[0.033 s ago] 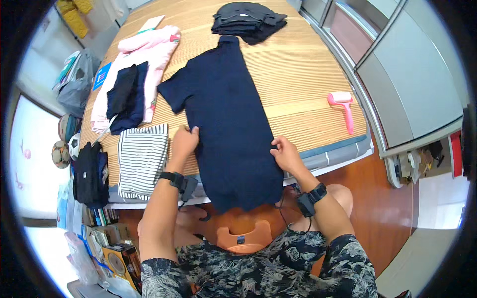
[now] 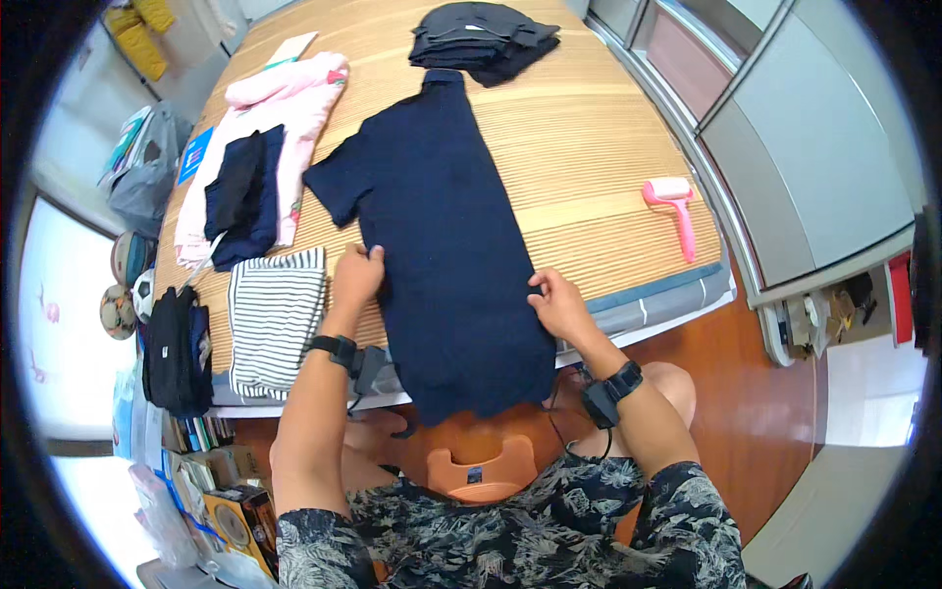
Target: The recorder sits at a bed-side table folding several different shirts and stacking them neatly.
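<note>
A navy short-sleeved polo shirt, folded in half lengthwise, lies on the slatted bamboo mat. Its collar points away from me, and its lower hem hangs over the near edge. At its left edge my left hand is closed, thumb against the cloth. My right hand pinches the right edge, fingers curled. Left of the shirt sits a folded black-and-white striped garment, close to my left forearm. A pink lint roller rests on the far right of the mat.
Folded dark clothes are stacked at the far end. Dark folded trousers lie on a pink garment at the left. Black clothing sits at the near left corner. An orange stool stands below the edge; sliding-door cabinets line the right.
The view has shifted slightly, so the mat and clothes appear a little further left. Both hands stay at the same edges of the shirt.
</note>
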The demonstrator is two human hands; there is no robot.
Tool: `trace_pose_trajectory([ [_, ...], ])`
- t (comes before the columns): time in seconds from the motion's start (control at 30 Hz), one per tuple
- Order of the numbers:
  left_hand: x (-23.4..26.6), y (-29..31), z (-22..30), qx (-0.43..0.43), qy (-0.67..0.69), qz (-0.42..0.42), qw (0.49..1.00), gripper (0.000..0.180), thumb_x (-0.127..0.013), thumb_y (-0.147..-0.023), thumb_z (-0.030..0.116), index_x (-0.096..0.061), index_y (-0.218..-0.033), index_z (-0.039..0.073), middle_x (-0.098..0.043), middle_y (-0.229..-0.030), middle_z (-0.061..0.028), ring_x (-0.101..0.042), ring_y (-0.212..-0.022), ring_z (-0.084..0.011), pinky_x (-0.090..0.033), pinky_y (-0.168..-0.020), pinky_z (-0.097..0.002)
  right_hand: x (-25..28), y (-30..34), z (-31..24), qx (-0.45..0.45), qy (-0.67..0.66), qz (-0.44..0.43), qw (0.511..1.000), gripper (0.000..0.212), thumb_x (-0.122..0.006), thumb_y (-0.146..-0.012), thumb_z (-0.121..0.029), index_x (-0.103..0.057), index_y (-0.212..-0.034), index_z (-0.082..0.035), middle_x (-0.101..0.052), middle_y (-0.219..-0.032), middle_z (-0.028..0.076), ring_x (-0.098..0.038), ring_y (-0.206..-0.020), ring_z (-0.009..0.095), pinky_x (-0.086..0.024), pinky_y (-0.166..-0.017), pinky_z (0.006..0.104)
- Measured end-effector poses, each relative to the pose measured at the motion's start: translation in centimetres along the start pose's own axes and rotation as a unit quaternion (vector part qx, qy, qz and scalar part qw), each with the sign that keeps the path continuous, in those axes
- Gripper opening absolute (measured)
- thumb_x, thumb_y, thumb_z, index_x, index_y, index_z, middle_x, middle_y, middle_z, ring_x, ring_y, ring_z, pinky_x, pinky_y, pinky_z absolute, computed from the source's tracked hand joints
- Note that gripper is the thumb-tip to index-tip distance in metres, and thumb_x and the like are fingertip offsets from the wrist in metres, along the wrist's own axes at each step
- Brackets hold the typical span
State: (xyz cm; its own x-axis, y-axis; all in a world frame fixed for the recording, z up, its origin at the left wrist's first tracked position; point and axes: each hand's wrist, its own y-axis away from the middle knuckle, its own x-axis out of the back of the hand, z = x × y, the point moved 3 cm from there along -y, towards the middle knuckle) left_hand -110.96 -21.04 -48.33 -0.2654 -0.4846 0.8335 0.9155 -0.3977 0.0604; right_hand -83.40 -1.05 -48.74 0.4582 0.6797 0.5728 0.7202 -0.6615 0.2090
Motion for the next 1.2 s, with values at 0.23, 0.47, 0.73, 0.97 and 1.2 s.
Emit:
trace_pose_trajectory([
  [0.23,-2.2,-7.5,-2.5,-0.046,-0.001,0.062,0.997,0.037,-0.067,-0.082,0.028,-0.061,-0.098,-0.005,-0.066,-0.09,-0.0227,-0.065,-0.086,-0.034,-0.05,-0.078,-0.0391,-0.1,-0.9,-0.6,0.045,0.001,-0.037,0.998,0.023,-0.066,-0.08,-0.006,-0.058,-0.101,-0.003,-0.064,-0.092,0.022,-0.061,-0.092,0.039,-0.048,-0.08,0.0416],
  [0.47,-2.2,-8.3,-2.3,-0.01,0.092,-0.022,0.995,0.028,-0.06,-0.091,0.026,-0.06,-0.079,0.001,-0.055,-0.066,-0.003,-0.051,-0.061,-0.0138,-0.041,-0.057,-0.0321,0.5,-1.0,-0.3,0.019,0.011,-0.051,0.998,0.022,-0.066,-0.08,-0.005,-0.058,-0.1,-0.003,-0.065,-0.097,0.023,-0.061,-0.097,0.04,-0.048,-0.082,0.042],
  [0.73,-1.1,-7.0,-3.3,-0.015,-0.02,0.043,0.999,0.035,-0.058,-0.091,0.031,-0.061,-0.094,-0.003,-0.067,-0.087,-0.0204,-0.065,-0.081,-0.0305,-0.048,-0.076,-0.0388,0.4,-0.8,-0.8,0.017,-0.009,-0.062,0.998,0.021,-0.066,-0.081,-0.004,-0.058,-0.1,-0.003,-0.065,-0.096,0.021,-0.061,-0.095,0.039,-0.048,-0.081,0.0421],
  [0.97,-0.5,-1.8,-0.8,0.037,0.01,-0.006,0.999,0.05,-0.069,-0.081,0.029,-0.047,-0.115,0.0,-0.066,-0.088,-0.0227,-0.065,-0.084,-0.0356,-0.049,-0.077,-0.0405,0.5,-0.8,-0.2,0.058,-0.005,-0.046,0.997,0.02,-0.065,-0.08,-0.004,-0.058,-0.1,-0.003,-0.065,-0.094,0.021,-0.061,-0.094,0.039,-0.048,-0.08,0.0427],
  [1.2,0.7,3.7,-3.4,-0.005,-0.057,-0.064,0.996,0.053,-0.069,-0.082,0.018,-0.039,-0.123,0.0,-0.064,-0.079,-0.0189,-0.064,-0.078,-0.0324,-0.049,-0.073,-0.0397,0.0,-0.9,-0.8,0.038,0.007,-0.059,0.998,0.019,-0.065,-0.081,-0.005,-0.058,-0.099,-0.003,-0.065,-0.095,0.022,-0.061,-0.095,0.039,-0.047,-0.082,0.0429],
])
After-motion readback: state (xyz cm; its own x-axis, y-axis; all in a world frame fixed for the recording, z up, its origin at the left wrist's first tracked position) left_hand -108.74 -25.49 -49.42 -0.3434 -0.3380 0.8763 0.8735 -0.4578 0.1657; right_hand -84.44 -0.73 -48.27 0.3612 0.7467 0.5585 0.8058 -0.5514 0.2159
